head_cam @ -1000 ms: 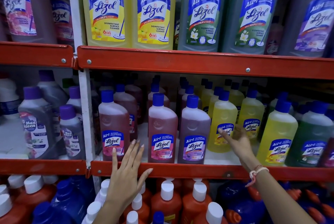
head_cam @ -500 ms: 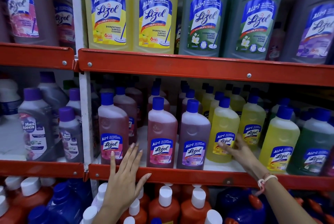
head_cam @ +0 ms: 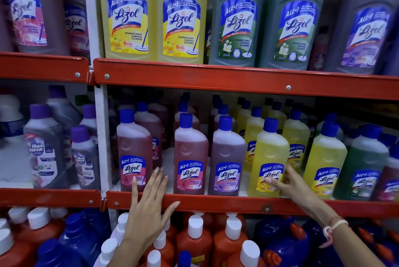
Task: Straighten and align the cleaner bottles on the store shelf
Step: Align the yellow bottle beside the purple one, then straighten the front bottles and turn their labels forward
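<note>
Middle shelf, frame centre: front row of cleaner bottles under adjustment. Right hand [head_cam: 287, 184] wrapped around lower body of yellow bottle [head_cam: 268, 159], thumb across label, fingers behind (likely pulling it flush with neighbours and turning label forward). Left hand [head_cam: 149, 206] open, fingers spread, resting on red shelf lip [head_cam: 216, 203], fingertips just beside dark pink bottle [head_cam: 133, 152], probably for balance. Pink bottle [head_cam: 190, 156] and purple bottle [head_cam: 226, 159] upright between.

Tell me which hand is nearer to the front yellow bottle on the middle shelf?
Right. The right hand grips the front yellow bottle at its label; the left hand rests on the red shelf rail, well left of it.
</note>
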Demonstrator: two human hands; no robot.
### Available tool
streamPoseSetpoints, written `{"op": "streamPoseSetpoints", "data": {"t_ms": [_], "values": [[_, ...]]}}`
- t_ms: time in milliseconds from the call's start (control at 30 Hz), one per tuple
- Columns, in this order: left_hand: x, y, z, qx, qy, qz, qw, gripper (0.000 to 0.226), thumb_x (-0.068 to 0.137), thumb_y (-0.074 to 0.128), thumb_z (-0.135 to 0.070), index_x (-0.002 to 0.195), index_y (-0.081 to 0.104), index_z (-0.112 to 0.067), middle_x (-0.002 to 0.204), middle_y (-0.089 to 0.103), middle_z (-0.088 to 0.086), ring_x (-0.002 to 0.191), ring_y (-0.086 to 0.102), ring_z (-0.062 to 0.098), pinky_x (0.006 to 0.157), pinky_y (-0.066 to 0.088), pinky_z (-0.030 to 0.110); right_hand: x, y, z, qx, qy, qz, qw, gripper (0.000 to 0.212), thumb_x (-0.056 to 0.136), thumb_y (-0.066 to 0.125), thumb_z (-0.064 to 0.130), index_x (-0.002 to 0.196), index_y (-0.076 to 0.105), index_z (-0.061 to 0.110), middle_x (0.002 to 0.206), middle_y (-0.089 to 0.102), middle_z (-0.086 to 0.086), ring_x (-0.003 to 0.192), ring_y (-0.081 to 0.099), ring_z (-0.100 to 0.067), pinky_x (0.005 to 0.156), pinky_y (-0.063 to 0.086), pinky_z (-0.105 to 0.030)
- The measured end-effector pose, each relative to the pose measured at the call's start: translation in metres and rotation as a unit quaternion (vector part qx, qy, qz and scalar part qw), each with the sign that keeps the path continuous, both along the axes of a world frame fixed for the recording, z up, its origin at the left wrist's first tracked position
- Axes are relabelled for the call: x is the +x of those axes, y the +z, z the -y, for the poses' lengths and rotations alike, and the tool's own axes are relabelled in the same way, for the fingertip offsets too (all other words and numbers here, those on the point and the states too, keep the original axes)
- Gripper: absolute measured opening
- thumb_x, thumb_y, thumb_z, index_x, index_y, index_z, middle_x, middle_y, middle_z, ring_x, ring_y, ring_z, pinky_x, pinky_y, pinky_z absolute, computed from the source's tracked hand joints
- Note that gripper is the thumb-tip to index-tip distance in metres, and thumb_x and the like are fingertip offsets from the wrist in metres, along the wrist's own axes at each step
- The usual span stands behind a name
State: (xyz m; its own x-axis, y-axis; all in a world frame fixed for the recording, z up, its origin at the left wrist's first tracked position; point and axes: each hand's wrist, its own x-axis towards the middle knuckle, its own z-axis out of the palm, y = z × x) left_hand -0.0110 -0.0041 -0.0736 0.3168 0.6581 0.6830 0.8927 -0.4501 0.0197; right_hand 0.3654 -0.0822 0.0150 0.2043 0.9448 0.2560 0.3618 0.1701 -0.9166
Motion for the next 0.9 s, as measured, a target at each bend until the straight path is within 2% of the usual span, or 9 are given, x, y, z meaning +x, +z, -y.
{"op": "streamPoseSetpoints", "data": {"t_ms": [167, 267, 333, 400, 500, 567, 633, 767, 900], "values": [[0.000, 0.003, 0.007, -0.013, 0.002, -0.003, 1.000, 0.077, 0.096, 0.022, -0.067, 0.144, 0.045, -0.011, 0.156, 0.040, 0.009, 0.148, 0.024, 0.018, 0.124, -0.003, 0.052, -0.002, 0.003, 0.006, -0.017, -0.001, 0.004, 1.000, 0.061, 0.078, 0.071, 0.026, 0.131, 0.042, 0.020, 0.118, 0.066, -0.002, 0.106, 0.063, -0.012, 0.068, 0.053, -0.021], [0.001, 0.006, 0.012, -0.033, -0.002, 0.004, 0.999, 0.076, 0.096, 0.023, -0.067, 0.143, 0.047, -0.012, 0.155, 0.042, 0.009, 0.148, 0.024, 0.018, 0.124, -0.007, 0.048, -0.010, 0.002, 0.013, -0.007, -0.048, 0.014, 0.999, 0.076, 0.066, 0.076, 0.039, 0.131, 0.042, 0.019, 0.120, 0.062, 0.002, 0.115, 0.059, -0.021, 0.087, 0.050, -0.032], [0.003, 0.007, 0.017, -0.061, -0.010, 0.025, 0.998, 0.076, 0.097, 0.020, -0.067, 0.143, 0.046, -0.013, 0.155, 0.042, 0.006, 0.148, 0.022, 0.014, 0.124, -0.010, 0.044, -0.026, 0.003, 0.021, 0.041, -0.152, 0.039, 0.987, 0.082, 0.066, 0.078, 0.042, 0.134, 0.039, 0.018, 0.123, 0.052, 0.005, 0.114, 0.052, -0.019, 0.096, 0.045, -0.036], [0.008, 0.011, 0.023, -0.087, -0.040, 0.089, 0.991, 0.083, 0.093, 0.012, -0.073, 0.148, 0.039, -0.017, 0.158, 0.039, 0.002, 0.150, 0.018, 0.009, 0.124, -0.010, 0.037, -0.049, 0.006, 0.029, 0.132, -0.265, 0.054, 0.954, 0.070, 0.074, 0.073, 0.047, 0.130, 0.043, 0.018, 0.124, 0.047, 0.005, 0.113, 0.050, -0.017, 0.098, 0.045, -0.040], [0.017, 0.022, 0.037, -0.199, -0.102, 0.298, 0.928, 0.095, 0.079, 0.007, -0.087, 0.153, 0.026, -0.031, 0.162, 0.029, -0.005, 0.152, 0.016, 0.015, 0.126, 0.007, 0.040, -0.095, 0.014, 0.038, 0.246, -0.277, 0.017, 0.929, 0.035, 0.087, 0.060, 0.043, 0.114, 0.052, 0.022, 0.113, 0.053, 0.005, 0.104, 0.056, -0.018, 0.090, 0.051, -0.044], [0.022, 0.035, 0.045, -0.250, -0.127, 0.401, 0.872, 0.096, 0.072, 0.011, -0.091, 0.151, 0.026, -0.039, 0.160, 0.033, -0.006, 0.151, 0.023, 0.022, 0.123, 0.022, 0.051, -0.129, 0.016, 0.040, 0.237, -0.189, -0.029, 0.953, 0.025, 0.090, 0.054, 0.042, 0.107, 0.058, 0.025, 0.105, 0.064, 0.004, 0.098, 0.062, -0.013, 0.086, 0.053, -0.037], [0.024, 0.046, 0.047, -0.287, -0.146, 0.466, 0.824, 0.102, 0.066, 0.011, -0.096, 0.150, 0.026, -0.042, 0.159, 0.035, -0.004, 0.149, 0.028, 0.022, 0.122, 0.024, 0.053, -0.163, 0.017, 0.040, 0.173, -0.085, -0.094, 0.977, 0.031, 0.087, 0.048, 0.049, 0.107, 0.061, 0.029, 0.105, 0.069, 0.006, 0.097, 0.067, -0.009, 0.086, 0.053, -0.030], [0.026, 0.058, 0.034, -0.370, -0.170, 0.521, 0.750, 0.124, 0.045, 0.014, -0.107, 0.151, 0.025, -0.043, 0.161, 0.033, 0.001, 0.148, 0.030, 0.023, 0.122, 0.017, 0.058, -0.203, 0.010, 0.028, 0.034, 0.026, -0.201, 0.979, 0.032, 0.083, 0.037, 0.061, 0.100, 0.055, 0.040, 0.095, 0.062, 0.026, 0.092, 0.060, 0.007, 0.078, 0.046, -0.014], [0.029, 0.068, 0.038, -0.409, -0.182, 0.511, 0.734, 0.127, 0.044, 0.009, -0.107, 0.150, 0.030, -0.040, 0.160, 0.033, 0.003, 0.150, 0.025, 0.025, 0.123, 0.010, 0.060, -0.215, 0.004, 0.013, -0.012, 0.036, -0.211, 0.977, 0.040, 0.076, 0.031, 0.073, 0.086, 0.056, 0.043, 0.081, 0.063, 0.029, 0.081, 0.061, 0.010, 0.081, 0.042, -0.015]]}}
